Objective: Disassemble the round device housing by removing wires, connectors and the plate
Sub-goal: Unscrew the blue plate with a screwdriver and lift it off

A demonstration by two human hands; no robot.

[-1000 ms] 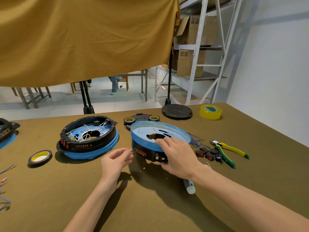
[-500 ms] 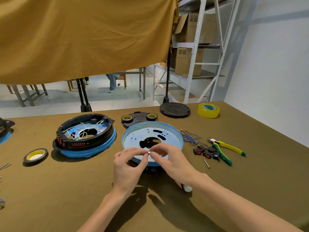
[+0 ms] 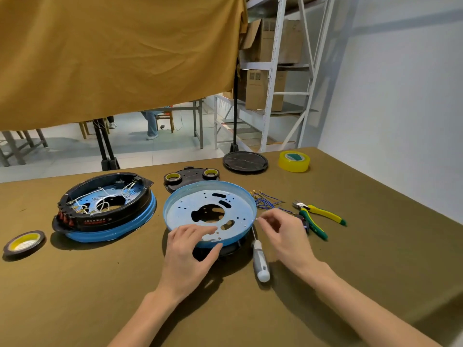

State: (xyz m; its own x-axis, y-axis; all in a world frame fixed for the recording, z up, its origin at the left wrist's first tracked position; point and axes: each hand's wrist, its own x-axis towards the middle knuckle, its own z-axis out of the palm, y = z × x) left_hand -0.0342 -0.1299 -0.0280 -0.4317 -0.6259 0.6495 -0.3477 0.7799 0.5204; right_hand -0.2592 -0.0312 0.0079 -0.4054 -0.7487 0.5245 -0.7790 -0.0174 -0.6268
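Plate (image 3: pixel 200 209) between both hands

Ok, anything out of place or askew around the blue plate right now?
The round blue metal plate sits tilted on the black housing, near edge gripped by the left hand. A white-handled screwdriver lies against its right side, just beside the right hand. Nothing looks spilled or damaged.

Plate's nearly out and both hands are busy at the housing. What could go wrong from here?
1. The right hand seems to pinch something tiny near the blue plate rim; dropped on the olive cloth, it may be hard to find.
2. The left hand grips the plate's thin edge, which might cut.
3. The screwdriver lies loose beside the right wrist and could be knocked away.
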